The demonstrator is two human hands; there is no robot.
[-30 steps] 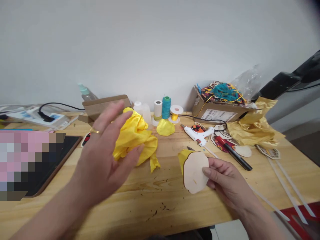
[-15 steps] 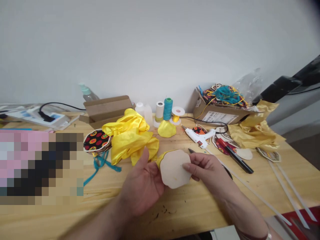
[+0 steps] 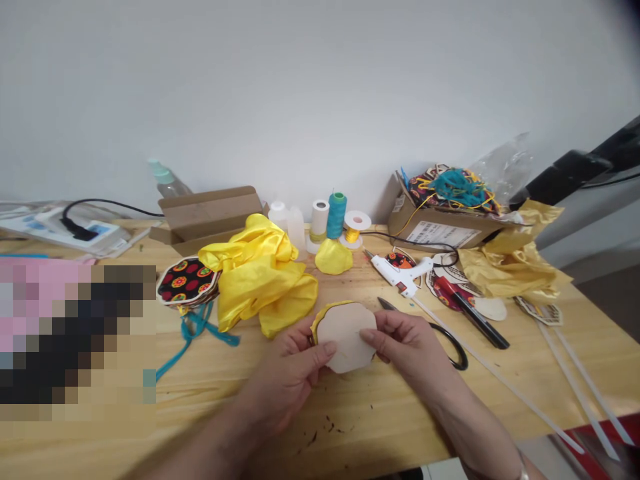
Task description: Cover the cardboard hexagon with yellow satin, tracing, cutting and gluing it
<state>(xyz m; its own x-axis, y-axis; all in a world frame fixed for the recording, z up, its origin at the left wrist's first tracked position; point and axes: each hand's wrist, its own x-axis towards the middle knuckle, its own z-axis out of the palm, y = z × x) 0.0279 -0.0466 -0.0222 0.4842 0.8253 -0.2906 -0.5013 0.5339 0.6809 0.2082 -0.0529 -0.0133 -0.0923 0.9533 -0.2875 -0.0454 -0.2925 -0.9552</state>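
Observation:
Between my two hands is a pale, scallop-edged card disc (image 3: 346,339), with yellow fabric (image 3: 320,320) showing behind its upper left edge. My left hand (image 3: 293,363) grips its left side, thumb on the face and fingers behind. On the right side, my right hand (image 3: 405,337) pinches the disc between thumb and fingers. Scissors (image 3: 463,353) lie partly hidden under my right hand, a black handle loop and blade tip showing. Beyond the disc sit a crumpled yellow satin cloth (image 3: 265,280) and a small cut piece of yellow satin (image 3: 334,257).
A white glue gun (image 3: 403,272) with its cord lies right of centre, near a black marker with a red cap (image 3: 477,317). Thread spools (image 3: 337,215) stand at the back, between two cardboard boxes (image 3: 210,212). Patterned octagonal pieces (image 3: 187,281) with a teal cord are stacked left.
My left hand has closed on the disc's left side, its thumb coming down from raised onto the face. More of the scissors' handle now shows beside my right hand.

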